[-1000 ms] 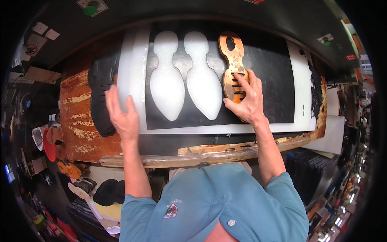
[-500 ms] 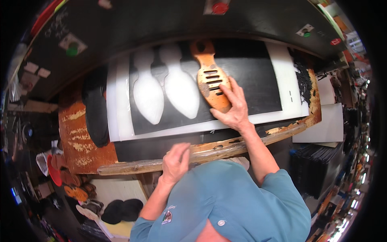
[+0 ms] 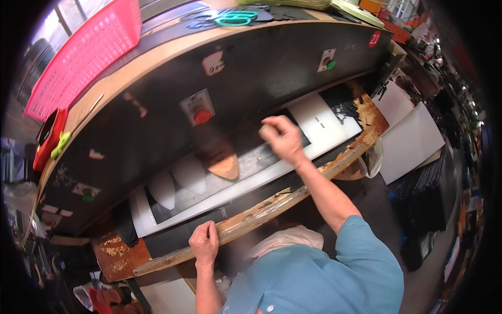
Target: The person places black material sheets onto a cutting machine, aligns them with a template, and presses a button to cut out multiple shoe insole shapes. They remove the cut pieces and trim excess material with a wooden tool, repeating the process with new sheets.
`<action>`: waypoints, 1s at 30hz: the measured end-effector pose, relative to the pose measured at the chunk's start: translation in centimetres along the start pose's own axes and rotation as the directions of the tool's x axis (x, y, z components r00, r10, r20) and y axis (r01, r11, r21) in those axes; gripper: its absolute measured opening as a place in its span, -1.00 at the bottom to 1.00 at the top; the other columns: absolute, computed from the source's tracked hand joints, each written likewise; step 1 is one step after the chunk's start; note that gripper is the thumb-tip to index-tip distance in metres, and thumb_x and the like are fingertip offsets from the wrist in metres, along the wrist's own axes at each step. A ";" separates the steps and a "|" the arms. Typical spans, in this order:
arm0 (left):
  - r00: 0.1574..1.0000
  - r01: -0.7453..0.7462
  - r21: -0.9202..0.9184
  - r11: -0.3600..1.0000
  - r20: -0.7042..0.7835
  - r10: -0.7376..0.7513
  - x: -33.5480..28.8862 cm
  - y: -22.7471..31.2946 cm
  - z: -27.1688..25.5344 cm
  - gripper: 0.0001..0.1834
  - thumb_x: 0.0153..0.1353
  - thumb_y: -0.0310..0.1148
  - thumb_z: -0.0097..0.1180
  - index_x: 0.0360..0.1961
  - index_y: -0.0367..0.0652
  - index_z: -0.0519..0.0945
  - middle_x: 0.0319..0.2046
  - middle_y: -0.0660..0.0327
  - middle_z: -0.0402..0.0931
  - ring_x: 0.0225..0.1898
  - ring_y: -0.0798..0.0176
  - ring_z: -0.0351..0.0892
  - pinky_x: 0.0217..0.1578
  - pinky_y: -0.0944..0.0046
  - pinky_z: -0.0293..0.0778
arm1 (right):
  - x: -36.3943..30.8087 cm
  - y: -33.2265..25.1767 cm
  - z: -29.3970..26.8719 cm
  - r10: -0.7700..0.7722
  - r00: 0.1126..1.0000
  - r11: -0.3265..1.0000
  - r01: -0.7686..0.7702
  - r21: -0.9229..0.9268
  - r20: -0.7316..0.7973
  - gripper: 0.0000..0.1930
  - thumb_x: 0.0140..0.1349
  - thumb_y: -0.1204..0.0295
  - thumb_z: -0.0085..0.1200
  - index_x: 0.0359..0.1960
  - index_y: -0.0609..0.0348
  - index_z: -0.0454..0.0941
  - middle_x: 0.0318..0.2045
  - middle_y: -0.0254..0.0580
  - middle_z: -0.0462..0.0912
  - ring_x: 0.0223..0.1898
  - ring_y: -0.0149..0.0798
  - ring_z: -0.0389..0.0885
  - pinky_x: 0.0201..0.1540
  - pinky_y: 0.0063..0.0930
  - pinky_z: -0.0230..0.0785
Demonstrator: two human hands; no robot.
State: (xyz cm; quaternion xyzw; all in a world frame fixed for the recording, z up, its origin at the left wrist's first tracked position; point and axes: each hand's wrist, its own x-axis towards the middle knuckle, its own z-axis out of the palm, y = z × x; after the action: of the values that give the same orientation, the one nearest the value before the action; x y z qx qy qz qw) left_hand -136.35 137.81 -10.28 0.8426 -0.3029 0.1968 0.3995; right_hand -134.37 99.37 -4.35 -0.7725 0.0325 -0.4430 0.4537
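An orange slotted die with a long pointed outline lies on a black sheet, its upper part hidden by the dark press head. Left of the die, two white pointed cut-out shapes show in the sheet. My right hand, fingers curled in and nothing visible in them, is raised near the sheet's right end, apart from the die. My left hand is closed in a fist at the wooden front rail; no object shows in it.
The press head carries a red button and green buttons. On top are a pink basket and green-handled scissors. A white board lies under the sheet. White panels and a dark stack stand at right.
My right hand has left the die, moved right and curled its fingers. My left hand stays closed by the rail. The view has shifted, and the press head now hides most of the die.
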 end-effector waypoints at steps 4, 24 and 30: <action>0.998 0.058 0.047 0.997 -0.040 -0.056 -0.8 -1.4 0.2 -0.95 0.33 -0.49 0.34 -0.26 -0.24 0.71 -0.35 -0.02 0.73 -0.36 -0.11 0.75 -0.27 0.06 0.65 | 6.6 0.9 -10.6 0.098 0.856 0.994 -0.065 0.082 -0.508 -0.74 0.57 0.30 0.16 -0.27 0.23 0.65 -0.45 -0.41 0.67 -0.38 -0.56 0.53 -0.24 -0.57 0.44; 0.996 0.068 0.317 0.946 -0.084 -0.044 5.8 -2.4 0.0 -0.62 0.46 -0.27 0.25 -0.46 -0.34 0.61 -0.57 -0.12 0.59 -0.55 -0.17 0.57 -0.42 -0.08 0.45 | -5.5 7.3 -14.7 -0.104 0.983 0.853 0.010 -0.522 -0.151 -0.82 0.23 0.36 0.25 -0.50 0.10 0.62 -0.44 -0.18 0.59 -0.25 -0.02 0.62 -0.07 -0.09 0.40; 0.995 -0.002 0.403 0.915 -0.094 0.043 5.6 -3.2 0.4 -0.58 0.47 -0.22 0.23 -0.45 -0.38 0.61 -0.57 -0.14 0.59 -0.57 -0.15 0.54 -0.42 -0.08 0.43 | -5.9 8.1 -14.8 -0.037 0.998 0.819 -0.003 -0.574 -0.059 -0.78 0.29 0.29 0.19 -0.48 0.09 0.68 -0.40 -0.15 0.66 -0.19 -0.04 0.68 0.03 -0.05 0.41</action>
State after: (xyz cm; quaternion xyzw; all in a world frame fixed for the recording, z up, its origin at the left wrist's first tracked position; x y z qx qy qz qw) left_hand -130.00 137.09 -9.08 0.8921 -0.2451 0.3016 0.2304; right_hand -145.65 87.36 -11.18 -0.8582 0.1727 -0.4425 0.1947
